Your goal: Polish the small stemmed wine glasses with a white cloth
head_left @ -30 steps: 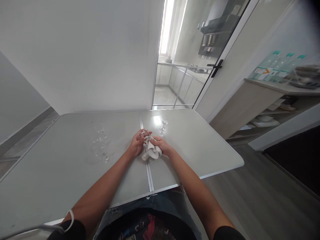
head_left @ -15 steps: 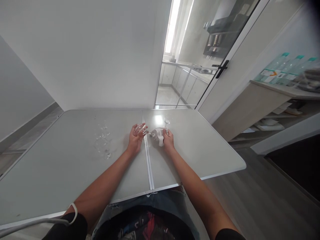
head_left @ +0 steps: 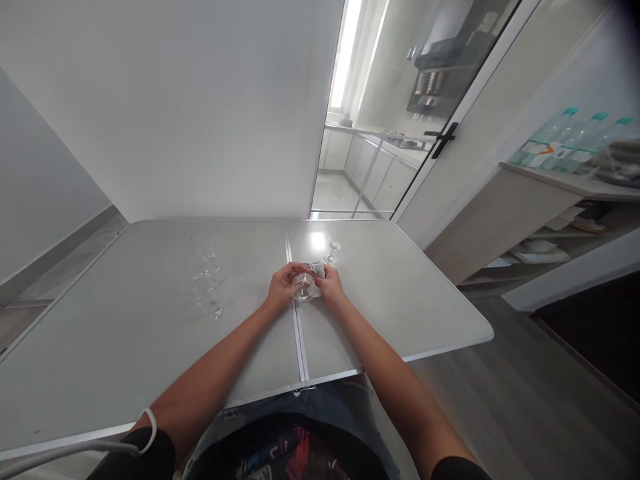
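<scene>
Over the seam of the table, my left hand [head_left: 285, 283] is closed around a clear stemmed glass [head_left: 303, 289], tilted so a round end faces me. My right hand [head_left: 330, 281] grips a white cloth [head_left: 318, 269] against the same glass; fingers of both hands nearly meet there. Part of the stem is hidden behind the fingers and cloth. Just beyond my right hand, another clear stemmed glass [head_left: 332, 251] stands on the table. To the left, several clear glasses [head_left: 206, 280] are grouped, their outlines faint against the pale top.
The pale folding table [head_left: 390, 307] has a metal seam [head_left: 299, 333] down its middle. A white wall [head_left: 210, 120] and a glass door [head_left: 370, 160] rise behind it. At right, a wooden shelf unit [head_left: 540, 200] carries plastic bottles [head_left: 555, 143]. A cable [head_left: 85, 441] runs by my left arm.
My left hand has moved right and the glass has turned, its round end now toward me. My right hand with the cloth has come against it. The hands were apart before.
</scene>
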Demonstrator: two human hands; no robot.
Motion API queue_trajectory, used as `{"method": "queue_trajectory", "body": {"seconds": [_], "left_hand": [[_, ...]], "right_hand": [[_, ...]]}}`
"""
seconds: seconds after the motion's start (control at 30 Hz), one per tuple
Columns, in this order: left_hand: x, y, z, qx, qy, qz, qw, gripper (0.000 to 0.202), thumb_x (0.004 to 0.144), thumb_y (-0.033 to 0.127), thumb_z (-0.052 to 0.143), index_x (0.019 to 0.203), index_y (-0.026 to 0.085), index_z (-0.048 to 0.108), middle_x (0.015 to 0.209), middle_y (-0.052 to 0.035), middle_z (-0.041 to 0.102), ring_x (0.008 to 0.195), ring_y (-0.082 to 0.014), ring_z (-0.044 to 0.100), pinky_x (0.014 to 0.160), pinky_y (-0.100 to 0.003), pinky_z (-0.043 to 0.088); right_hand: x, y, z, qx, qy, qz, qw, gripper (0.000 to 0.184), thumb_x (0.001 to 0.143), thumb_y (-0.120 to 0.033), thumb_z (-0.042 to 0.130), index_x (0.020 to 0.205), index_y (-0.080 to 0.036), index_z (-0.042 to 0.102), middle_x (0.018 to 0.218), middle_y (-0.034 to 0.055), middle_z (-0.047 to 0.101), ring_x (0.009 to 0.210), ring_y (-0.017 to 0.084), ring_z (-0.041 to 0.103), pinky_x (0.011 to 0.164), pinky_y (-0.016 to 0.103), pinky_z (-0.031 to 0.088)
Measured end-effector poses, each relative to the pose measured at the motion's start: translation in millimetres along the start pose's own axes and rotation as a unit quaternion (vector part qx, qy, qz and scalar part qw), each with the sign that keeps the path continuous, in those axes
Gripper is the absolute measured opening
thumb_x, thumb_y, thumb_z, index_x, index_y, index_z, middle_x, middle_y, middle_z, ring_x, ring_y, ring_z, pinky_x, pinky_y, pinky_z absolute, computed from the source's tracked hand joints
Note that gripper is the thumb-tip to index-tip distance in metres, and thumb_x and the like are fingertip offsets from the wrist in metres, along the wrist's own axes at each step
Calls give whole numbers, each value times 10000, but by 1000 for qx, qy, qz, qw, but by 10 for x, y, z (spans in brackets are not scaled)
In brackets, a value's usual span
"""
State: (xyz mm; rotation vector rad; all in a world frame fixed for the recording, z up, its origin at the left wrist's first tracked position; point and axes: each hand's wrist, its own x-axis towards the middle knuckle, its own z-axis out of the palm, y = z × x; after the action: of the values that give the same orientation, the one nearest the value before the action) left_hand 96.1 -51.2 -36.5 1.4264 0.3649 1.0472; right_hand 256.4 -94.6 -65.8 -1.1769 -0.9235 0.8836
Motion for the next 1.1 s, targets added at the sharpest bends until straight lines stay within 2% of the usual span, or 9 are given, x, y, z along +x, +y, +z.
{"method": "queue_trajectory", "body": {"seconds": [0.1, 0.23, 0.37, 0.43, 0.5, 0.63, 0.7, 0.9, 1.1], "left_hand": [[-19, 7, -20, 68, 1, 12, 998, 271, 705, 317, 848, 934, 191, 775, 1025, -98, 758, 977, -292, 695, 927, -436, 517], [8, -7, -63, 67, 1, 48, 997, 189, 710, 301, 841, 866, 211, 788, 976, -89, 753, 990, -292, 687, 965, -455, 499], [31, -64, -74, 29, 21, 33, 999, 179, 712, 315, 852, 820, 198, 772, 943, -100, 744, 969, -287, 689, 919, -437, 517], [30, -90, -72, 40, 44, 25, 998, 179, 723, 325, 847, 825, 198, 773, 925, -94, 741, 934, -271, 691, 891, -415, 528], [23, -100, -70, 68, 47, 30, 996, 184, 734, 327, 839, 849, 198, 777, 928, -87, 739, 912, -254, 690, 879, -395, 534], [6, -78, -66, 87, 24, 43, 995, 223, 751, 351, 823, 890, 192, 755, 951, -84, 740, 903, -239, 698, 856, -373, 556], [1, -65, -60, 79, 19, 37, 996, 235, 764, 372, 809, 894, 190, 738, 962, -84, 742, 896, -233, 705, 859, -374, 567], [15, -84, -53, 90, 65, 33, 993, 205, 812, 397, 758, 844, 200, 711, 928, -72, 741, 929, -232, 712, 877, -384, 574], [36, -139, -65, 108, 76, 18, 991, 217, 795, 406, 774, 869, 209, 719, 940, -65, 748, 915, -228, 713, 892, -398, 570]], "right_hand": [[-20, -27, 5, -15, 16, -3, 1000, 428, 637, -469, 857, 892, -152, 726, 822, 45, 720, 726, 187, 626, 671, 298, 504], [-36, -80, 9, 11, 60, -3, 998, 446, 634, -465, 875, 921, -162, 717, 871, 53, 728, 756, 192, 640, 704, 315, 526], [-36, -104, 40, 90, -24, 42, 995, 479, 679, -503, 845, 1007, -182, 707, 904, 53, 733, 786, 200, 668, 728, 329, 545], [-34, -97, 48, 90, -48, 50, 994, 470, 674, -497, 849, 993, -180, 712, 887, 49, 731, 786, 200, 674, 730, 333, 545], [-31, -82, 38, 63, -30, 40, 997, 467, 641, -483, 872, 949, -167, 722, 862, 47, 732, 774, 199, 674, 730, 339, 542], [-25, -59, -20, 21, 67, 7, 997, 503, 566, -451, 917, 924, -149, 733, 871, 59, 746, 758, 203, 673, 720, 338, 545], [-24, -64, -37, 30, 92, 0, 995, 513, 555, -444, 925, 930, -153, 731, 873, 58, 751, 751, 204, 676, 713, 332, 551], [-40, -99, 7, 84, -19, 34, 996, 457, 676, -501, 852, 978, -178, 739, 934, 59, 767, 796, 213, 705, 752, 329, 564], [-37, -75, -21, 9, 71, 6, 997, 432, 607, -419, 908, 910, -164, 737, 843, 39, 751, 719, 190, 670, 671, 297, 530]]}}
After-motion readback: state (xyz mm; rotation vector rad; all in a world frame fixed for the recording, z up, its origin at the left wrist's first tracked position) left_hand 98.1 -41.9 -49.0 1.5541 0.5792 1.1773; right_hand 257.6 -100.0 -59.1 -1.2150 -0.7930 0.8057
